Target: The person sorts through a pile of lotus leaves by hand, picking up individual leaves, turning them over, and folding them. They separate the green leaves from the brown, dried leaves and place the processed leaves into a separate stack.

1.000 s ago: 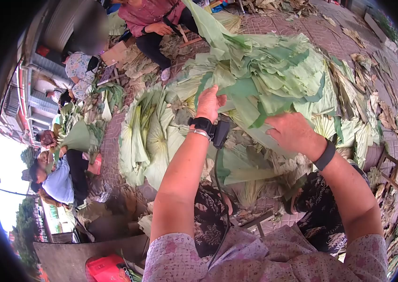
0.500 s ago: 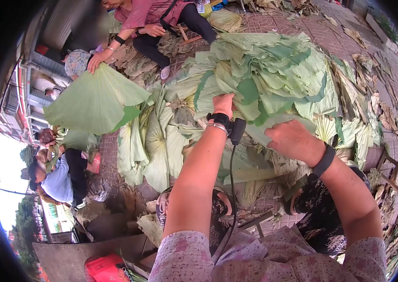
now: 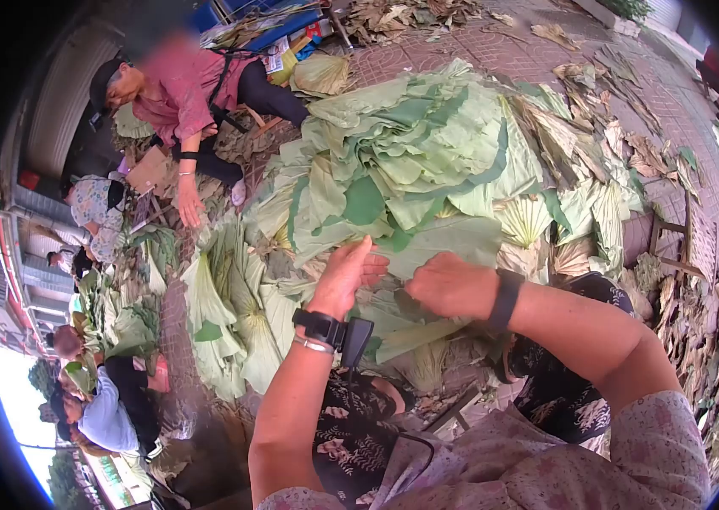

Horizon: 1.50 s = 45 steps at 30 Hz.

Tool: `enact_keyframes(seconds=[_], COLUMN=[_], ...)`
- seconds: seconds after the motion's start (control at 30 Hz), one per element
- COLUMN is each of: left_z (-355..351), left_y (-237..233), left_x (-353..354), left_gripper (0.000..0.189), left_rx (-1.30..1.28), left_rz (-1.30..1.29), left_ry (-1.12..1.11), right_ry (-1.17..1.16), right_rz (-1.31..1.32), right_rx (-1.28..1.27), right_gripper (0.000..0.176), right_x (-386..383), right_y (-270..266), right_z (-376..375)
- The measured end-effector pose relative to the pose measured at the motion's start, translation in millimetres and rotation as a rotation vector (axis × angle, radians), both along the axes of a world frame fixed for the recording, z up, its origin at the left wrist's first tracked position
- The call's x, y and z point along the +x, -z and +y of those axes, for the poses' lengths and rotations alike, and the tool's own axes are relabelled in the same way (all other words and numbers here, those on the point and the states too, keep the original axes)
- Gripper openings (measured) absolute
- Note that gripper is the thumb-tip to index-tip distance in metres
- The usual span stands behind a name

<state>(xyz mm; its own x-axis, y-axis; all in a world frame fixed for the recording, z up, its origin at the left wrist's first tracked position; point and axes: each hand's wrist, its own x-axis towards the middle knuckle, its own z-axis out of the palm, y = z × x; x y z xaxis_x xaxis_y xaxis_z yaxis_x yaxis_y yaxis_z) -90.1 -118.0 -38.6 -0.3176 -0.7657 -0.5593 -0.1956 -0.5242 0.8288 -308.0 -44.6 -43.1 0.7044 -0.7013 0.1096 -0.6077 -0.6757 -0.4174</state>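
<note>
Large green leaves lie in a broad layered heap [image 3: 419,127] on the ground ahead of me. My left hand [image 3: 347,276], with a black watch at its wrist, is at the near edge of the heap, fingers apart and nothing in them. To its right, my right hand [image 3: 451,286] is closed over a flat green leaf [image 3: 461,242]; whatever its fingers hold, if anything, is hidden. A second group of leaves [image 3: 236,319] is spread to the left of my hands.
A person in a red top [image 3: 194,89] sits beyond the heap, one hand [image 3: 189,202] reaching down. Another person [image 3: 113,412] is at the lower left. A small wooden stool [image 3: 681,234] and dry brown leaves [image 3: 691,340] are on the right.
The view has shifted right. My left hand has let go of the leaf edge and opened, and my hands are closer together. The other person's hand no longer holds the large leaf.
</note>
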Motion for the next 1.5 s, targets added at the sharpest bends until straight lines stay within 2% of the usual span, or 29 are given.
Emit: enact_keyframes(seconds=[0.07, 0.1, 0.17, 0.27, 0.43, 0.5, 0.57, 0.63, 0.7, 0.8, 0.9, 1.0, 1.1, 1.2, 1.3, 1.33, 1.43, 1.5], left_z=[36, 54, 79, 86, 74, 69, 70, 74, 71, 71, 70, 81, 81, 81, 90, 80, 86, 85], left_y=[-10, -8, -1, 5, 6, 19, 7, -8, 4, 5, -2, -45, -58, -61, -67, -46, -29, -6], left_x=[-16, -25, -38, -47, -44, -32, -25, -28, -7, -5, -9, -33, -41, -44, -52, -44, -43, -36], left_gripper=[0.065, 0.066, 0.058, 0.045, 0.036, 0.043, 0.050, 0.045, 0.045, 0.043, 0.042, 0.044, 0.043, 0.042, 0.042, 0.043, 0.041, 0.039], left_rx=[-0.047, -0.064, 0.050, 0.139, 0.205, 0.218, 0.213, 0.271, 0.221, 0.216, 0.185, 0.132, 0.170, 0.022, -0.062, -0.071, -0.117, -0.133], left_rz=[0.000, 0.095, 0.184, 0.243, 0.373, 0.460, 0.264, 0.255, 0.355, 0.388, 0.292, 0.212, 0.200, 0.138, 0.123, 0.144, 0.063, -0.034], left_ry=[0.053, 0.046, -0.022, -0.114, -0.134, -0.103, -0.079, -0.125, 0.023, 0.019, -0.073, -0.083, -0.097, 0.027, 0.139, 0.249, 0.285, 0.533], right_ry=[-0.007, -0.001, -0.048, -0.077, 0.011, 0.041, 0.022, 0.040, 0.038, 0.035, 0.039, 0.057, 0.128, 0.199, 0.209, 0.290, 0.473, 0.531], right_rz=[-0.067, -0.071, -0.297, -0.139, -0.172, -0.226, -0.232, -0.146, -0.096, -0.099, -0.107, -0.115, -0.140, -0.145, -0.098, -0.060, 0.034, 0.043], right_rx=[-0.049, -0.065, -0.214, -0.083, -0.227, -0.268, -0.279, -0.226, -0.195, -0.216, -0.237, -0.256, -0.286, -0.380, -0.319, -0.290, -0.161, -0.019], right_gripper=[0.011, 0.009, 0.010, 0.012, 0.018, 0.019, 0.019, 0.013, 0.012, 0.012, 0.013, 0.013, 0.011, 0.013, 0.017, 0.017, 0.019, 0.020], right_x=[9, 16, 30, 27, 36, 42, 44, 52, 58, 56, 57, 57, 56, 49, 30, 23, -19, -45], right_y=[2, -1, 24, 16, 15, 19, 18, 20, 18, 11, 5, 1, 1, -1, -15, -20, -55, -95], right_z=[9, 10, 8, 15, 10, 8, 6, 3, 0, 1, 2, 4, 9, 19, 38, 50, 108, 144])
